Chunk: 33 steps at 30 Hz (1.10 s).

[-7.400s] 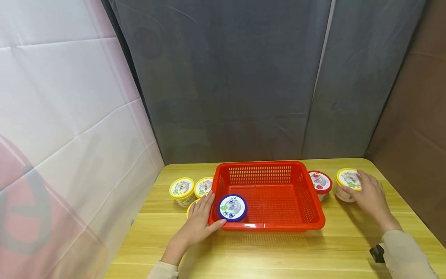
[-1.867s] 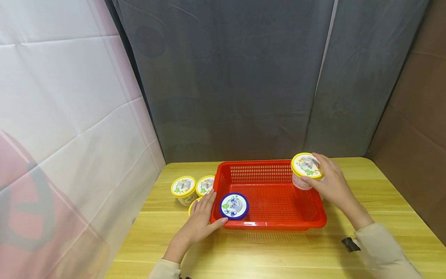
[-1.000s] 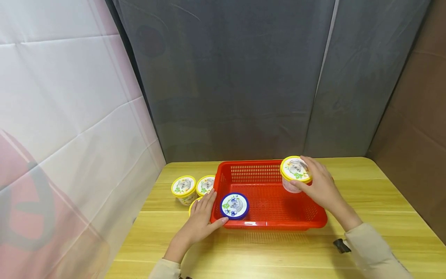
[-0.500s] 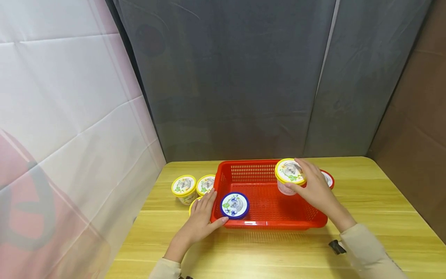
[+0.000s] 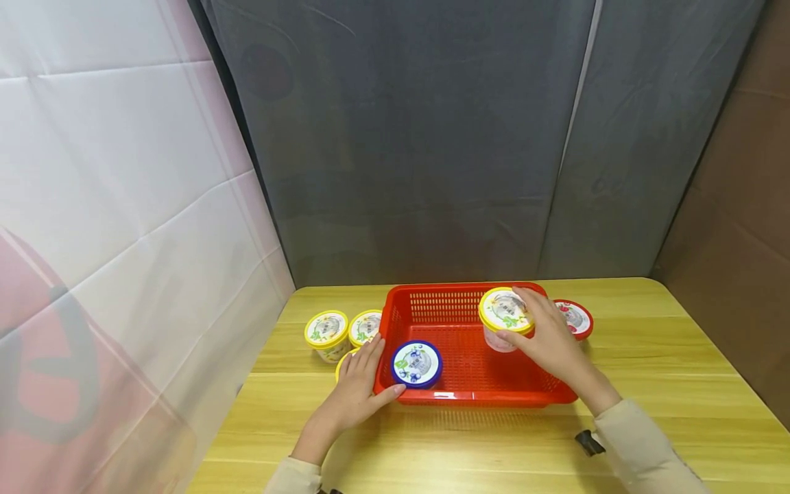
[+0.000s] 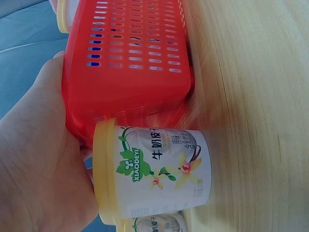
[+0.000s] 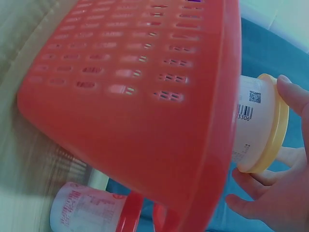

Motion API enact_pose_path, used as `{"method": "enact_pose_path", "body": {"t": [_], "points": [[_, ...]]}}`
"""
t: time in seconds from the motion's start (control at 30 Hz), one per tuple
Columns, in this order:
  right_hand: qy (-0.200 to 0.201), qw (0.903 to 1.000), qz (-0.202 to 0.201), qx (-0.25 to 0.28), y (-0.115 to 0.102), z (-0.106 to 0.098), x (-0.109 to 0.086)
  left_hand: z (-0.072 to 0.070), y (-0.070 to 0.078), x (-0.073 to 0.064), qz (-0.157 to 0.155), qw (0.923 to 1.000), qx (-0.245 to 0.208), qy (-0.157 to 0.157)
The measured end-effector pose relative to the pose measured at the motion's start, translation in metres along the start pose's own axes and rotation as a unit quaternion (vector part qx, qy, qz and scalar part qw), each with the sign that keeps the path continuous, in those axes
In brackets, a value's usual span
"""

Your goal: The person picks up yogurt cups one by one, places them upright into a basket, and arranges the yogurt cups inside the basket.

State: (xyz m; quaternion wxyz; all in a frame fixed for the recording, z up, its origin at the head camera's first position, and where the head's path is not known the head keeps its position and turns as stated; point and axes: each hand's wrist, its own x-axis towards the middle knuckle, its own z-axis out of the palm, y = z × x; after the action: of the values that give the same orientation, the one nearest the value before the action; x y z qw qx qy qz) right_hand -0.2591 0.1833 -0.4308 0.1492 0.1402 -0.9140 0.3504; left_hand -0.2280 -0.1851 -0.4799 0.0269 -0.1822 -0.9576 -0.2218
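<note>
My right hand point(image 5: 546, 336) grips a white tub with a yellow lid point(image 5: 506, 310) by its rim, holding it upright inside the right half of the red basket point(image 5: 472, 396). The right wrist view shows fingers and thumb around that lid point(image 7: 275, 130). My left hand point(image 5: 354, 391) rests along the basket's left rim, fingers straight, thumb on the front corner. A blue-lidded tub with a blueberry print point(image 5: 416, 364) sits in the basket's front left corner. Right under my left palm, outside the basket, stands another yellow-lidded tub point(image 6: 159, 169), mostly hidden in the head view.
Two more yellow-lidded tubs, one at the left point(image 5: 327, 333) and one against the basket point(image 5: 364, 326), stand on the wooden table point(image 5: 463, 453). A red-lidded tub point(image 5: 575, 319) stands by the basket's right side. Grey cloth point(image 5: 401, 137) hangs behind the table.
My right hand took the yellow-lidded tub from the table's right side, carried it left over the basket's rim and lowered it inside. My left hand has stayed on the basket.
</note>
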Motion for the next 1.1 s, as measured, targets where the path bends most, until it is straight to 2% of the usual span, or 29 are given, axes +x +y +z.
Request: {"method": "enact_pose_path", "body": {"t": [0.2,0.6,1.1], "points": [[-0.002,1.0,-0.003,-0.003,0.0,0.007,-0.001,0.0,0.0,0.0,0.004,1.0,0.001,0.003],[-0.021,0.9997,0.014,-0.004,-0.007,0.017,-0.005,-0.001,0.001,0.0,0.002,1.0,-0.002,-0.001],[-0.031,0.9991,0.017,0.024,-0.01,0.032,-0.01,-0.002,0.002,0.0,0.002,1.0,-0.001,-0.001]]}}
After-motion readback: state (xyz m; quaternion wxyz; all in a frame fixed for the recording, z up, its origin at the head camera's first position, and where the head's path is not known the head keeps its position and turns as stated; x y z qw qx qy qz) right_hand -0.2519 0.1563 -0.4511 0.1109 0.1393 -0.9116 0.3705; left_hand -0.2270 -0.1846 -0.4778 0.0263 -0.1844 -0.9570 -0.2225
